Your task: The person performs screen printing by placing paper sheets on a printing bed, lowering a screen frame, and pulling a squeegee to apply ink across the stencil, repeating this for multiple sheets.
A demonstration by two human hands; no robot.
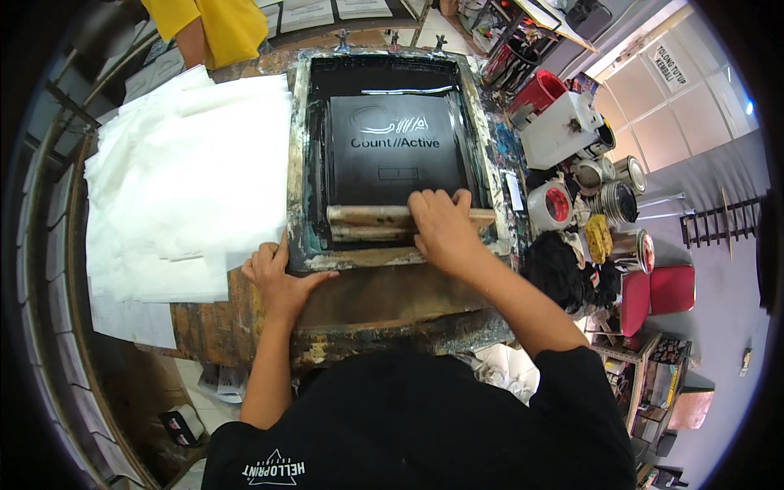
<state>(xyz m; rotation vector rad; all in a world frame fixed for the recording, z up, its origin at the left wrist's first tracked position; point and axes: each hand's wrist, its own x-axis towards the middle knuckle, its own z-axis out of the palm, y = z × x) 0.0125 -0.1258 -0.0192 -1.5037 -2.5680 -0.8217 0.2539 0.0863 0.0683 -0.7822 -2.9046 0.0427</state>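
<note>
A screen-printing frame (376, 260) with paint-stained wooden sides lies on the worktable, its mesh dark with black ink. Light lettering and a logo outline show through the mesh (396, 184). My right hand (445, 233) is closed over the top edge of a wooden squeegee (367, 219), which lies crosswise at the near end of the screen. At the frame's near left corner, my left hand (280, 282) rests with thumb and fingers spread. Beside that hand, a loose stack of white sheets (188, 171) covers the left of the table.
Hinge clamps (394, 39) line the frame's far edge. Ink cans (616, 202), a white container (559, 131) and dark rags (555, 265) crowd the right side. A person in yellow (233, 33) stands at the far left. Racks (53, 245) run along the left.
</note>
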